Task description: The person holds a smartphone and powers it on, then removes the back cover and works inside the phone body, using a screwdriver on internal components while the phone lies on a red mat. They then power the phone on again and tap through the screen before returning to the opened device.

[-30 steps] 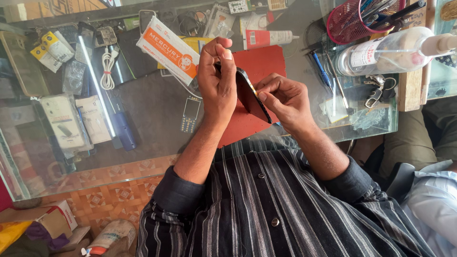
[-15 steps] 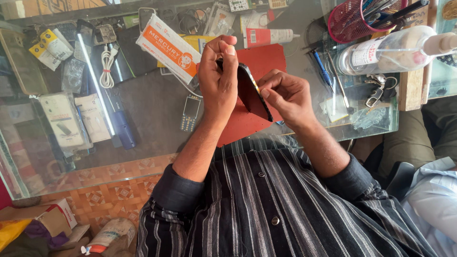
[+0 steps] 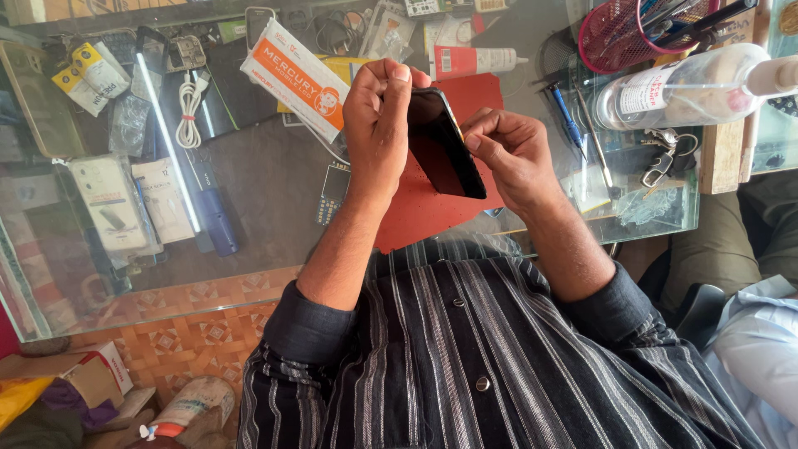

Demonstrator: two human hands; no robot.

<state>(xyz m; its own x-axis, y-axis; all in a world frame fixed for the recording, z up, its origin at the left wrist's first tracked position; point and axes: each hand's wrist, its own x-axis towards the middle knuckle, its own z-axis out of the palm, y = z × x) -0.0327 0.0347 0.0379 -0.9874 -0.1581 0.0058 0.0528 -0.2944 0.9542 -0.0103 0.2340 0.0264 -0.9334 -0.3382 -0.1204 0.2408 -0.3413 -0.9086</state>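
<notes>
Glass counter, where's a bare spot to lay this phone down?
The glass counter is barest between the coiled white cable, the orange-and-white box and the red mat. The mat below the phone is also free. The far edge and the right end by the pink mesh cup and clear bottle are crowded.

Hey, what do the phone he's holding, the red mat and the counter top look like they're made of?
Phone: glossy black glass front, judging by its sheen.
Red mat: matte, probably rubber or silicone; no glare.
Counter top: clear glass, since goods show through underneath.
</notes>
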